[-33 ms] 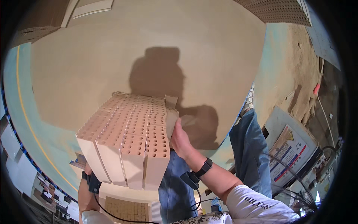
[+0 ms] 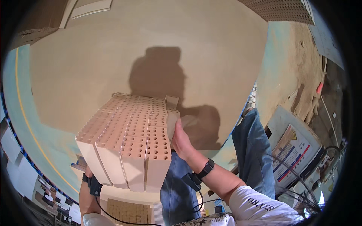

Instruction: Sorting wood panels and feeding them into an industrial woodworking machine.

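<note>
A tight block of perforated bricks (image 2: 130, 132) stands before me, several side by side, with rows of round holes in their upper faces and smooth pale sides toward me. My right hand (image 2: 182, 141) presses along the block's right side, fingers stretched forward against a pale, shaded surface there. My left hand (image 2: 89, 171) is at the block's near left corner; the bricks hide most of it, fingers included. Each wrist carries a dark strap with a small black device. Whether the block hangs between my hands or rests on something beneath cannot be seen.
Beyond the block lies a broad tan surface (image 2: 215, 49) bearing my shadow. More perforated bricks (image 2: 279, 10) are stacked at the far right. A sign-covered box (image 2: 292, 154) with cables stands right, near a blue-trousered leg (image 2: 252, 154). A yellow line (image 2: 28, 122) curves along the left floor.
</note>
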